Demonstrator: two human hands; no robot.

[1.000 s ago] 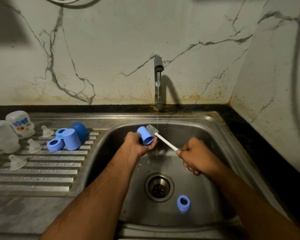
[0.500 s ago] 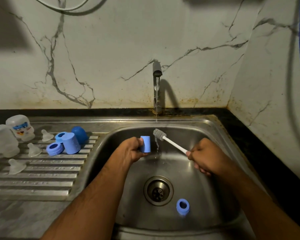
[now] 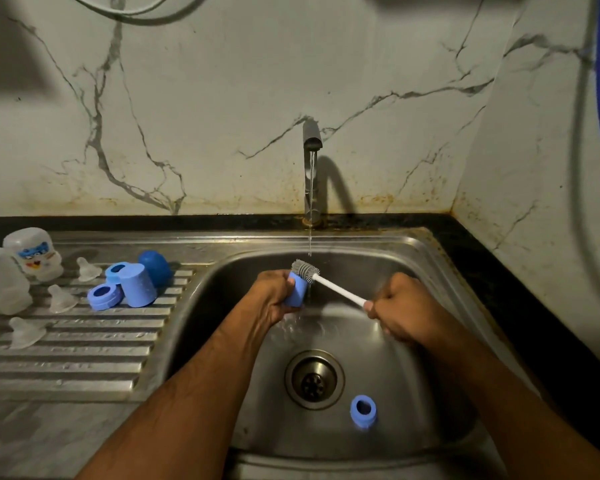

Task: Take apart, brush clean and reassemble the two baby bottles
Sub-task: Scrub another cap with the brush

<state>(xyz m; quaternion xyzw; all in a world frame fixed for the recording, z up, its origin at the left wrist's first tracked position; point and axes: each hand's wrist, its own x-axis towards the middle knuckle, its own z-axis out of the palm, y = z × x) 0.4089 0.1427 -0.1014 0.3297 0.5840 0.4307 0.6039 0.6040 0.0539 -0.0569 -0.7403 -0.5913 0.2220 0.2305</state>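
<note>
Two clear bottle bodies at the far left edge are partly cut off: a plain one point(image 3: 0, 280) and, behind it, a printed one point(image 3: 32, 252). Right of them on the draining board point(image 3: 66, 368) lie translucent teats point(image 3: 61, 299), hard to make out, then blue rings point(image 3: 102, 296) and a blue cap point(image 3: 137, 285). At frame centre the left hand point(image 3: 269, 299) grips a blue cap piece point(image 3: 297, 291), half hidden by fingers, under the thin tap point(image 3: 311, 168) stream. A grey-headed brush point(image 3: 305, 270) touches its top; the right hand point(image 3: 404, 308) is closed round the white handle. Lower right, another blue ring point(image 3: 362, 410) lies in the sink point(image 3: 430, 393).
</note>
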